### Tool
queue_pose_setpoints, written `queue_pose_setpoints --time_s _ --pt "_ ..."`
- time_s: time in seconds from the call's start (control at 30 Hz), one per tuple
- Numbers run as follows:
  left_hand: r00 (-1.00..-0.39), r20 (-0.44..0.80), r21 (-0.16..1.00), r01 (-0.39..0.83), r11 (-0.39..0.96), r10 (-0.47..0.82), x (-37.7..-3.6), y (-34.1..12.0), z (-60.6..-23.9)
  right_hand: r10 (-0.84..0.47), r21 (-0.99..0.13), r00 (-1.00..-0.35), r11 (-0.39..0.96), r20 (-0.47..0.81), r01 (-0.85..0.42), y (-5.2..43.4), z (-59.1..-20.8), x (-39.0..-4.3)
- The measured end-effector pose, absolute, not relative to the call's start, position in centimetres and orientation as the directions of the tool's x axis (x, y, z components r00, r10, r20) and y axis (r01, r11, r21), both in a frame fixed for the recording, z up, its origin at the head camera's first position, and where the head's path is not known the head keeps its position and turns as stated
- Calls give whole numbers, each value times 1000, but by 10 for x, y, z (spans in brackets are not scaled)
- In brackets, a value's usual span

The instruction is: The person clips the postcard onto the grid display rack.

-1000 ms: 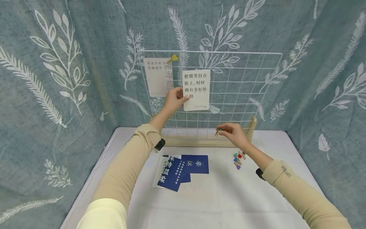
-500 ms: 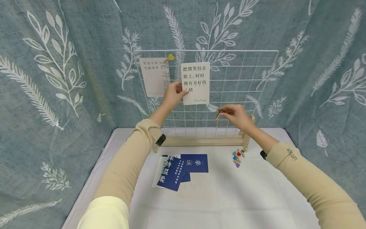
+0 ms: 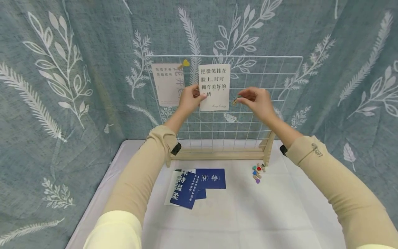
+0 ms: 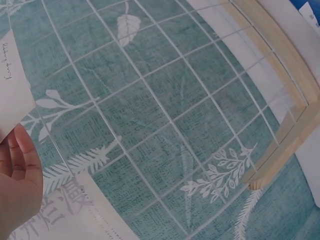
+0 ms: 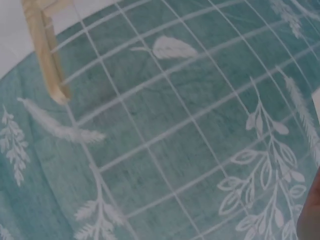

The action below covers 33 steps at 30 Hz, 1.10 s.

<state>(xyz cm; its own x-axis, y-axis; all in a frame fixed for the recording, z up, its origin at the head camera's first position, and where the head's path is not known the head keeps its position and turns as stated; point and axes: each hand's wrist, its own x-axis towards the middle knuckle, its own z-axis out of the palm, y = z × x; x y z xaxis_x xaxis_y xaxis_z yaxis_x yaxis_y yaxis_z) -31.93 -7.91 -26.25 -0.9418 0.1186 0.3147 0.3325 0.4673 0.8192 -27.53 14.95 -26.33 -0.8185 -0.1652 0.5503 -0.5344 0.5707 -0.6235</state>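
Note:
A white card (image 3: 216, 93) with black Chinese lettering is held upright before the white wire grid (image 3: 248, 116). My left hand (image 3: 189, 100) pinches its lower left edge, thumb in front; in the left wrist view these fingers (image 4: 22, 152) show at the card's corner. To the card's right, my right hand (image 3: 256, 102) pinches a small wooden clothespin (image 3: 234, 101) between thumb and fingertips. Left of both, another white card (image 3: 168, 84) hangs on the grid under a clothespin with a yellow heart (image 3: 186, 63). Only a sliver of the right hand (image 5: 310, 212) appears in the right wrist view.
The grid stands in a wooden base (image 3: 217, 155) on a white-covered table (image 3: 236, 214). Blue and white cards (image 3: 211, 178) lie overlapping in front of it. Several heart clothespins (image 3: 257, 173) lie at the right. A leaf-patterned curtain (image 3: 102, 69) surrounds the table.
My right hand has risen from near the grid's base to beside the held card, bringing the clothespin. My left hand has lifted the card higher against the grid.

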Motion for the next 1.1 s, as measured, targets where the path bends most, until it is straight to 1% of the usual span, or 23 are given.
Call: queue_pose_setpoints --time_s 0.13,0.33,0.57,0.63,0.8,0.97,1.1 --pt "-939 319 807 339 484 125 -321 -77 -262 -110 -671 -823 523 558 -525 147 -251 -282" --pt "-941 316 806 333 490 120 -324 -74 -260 -58 -699 -830 508 555 -503 148 -234 -291" --pt "-937 330 811 344 473 116 -326 -74 -261 18 -709 -795 465 606 -530 151 -214 -303" --pt "-934 337 803 352 481 121 -327 -74 -260 46 -723 -795 451 604 -523 151 -210 -306" --pt "-931 336 775 358 521 140 -329 -72 -259 102 -744 -803 459 587 -485 151 -202 -313" --pt "-928 342 761 365 536 146 -330 -71 -258 121 -715 -799 539 588 -445 150 -197 -317" --pt "-932 340 779 352 518 122 -332 -71 -257 140 -706 -797 569 588 -421 146 -193 -320"
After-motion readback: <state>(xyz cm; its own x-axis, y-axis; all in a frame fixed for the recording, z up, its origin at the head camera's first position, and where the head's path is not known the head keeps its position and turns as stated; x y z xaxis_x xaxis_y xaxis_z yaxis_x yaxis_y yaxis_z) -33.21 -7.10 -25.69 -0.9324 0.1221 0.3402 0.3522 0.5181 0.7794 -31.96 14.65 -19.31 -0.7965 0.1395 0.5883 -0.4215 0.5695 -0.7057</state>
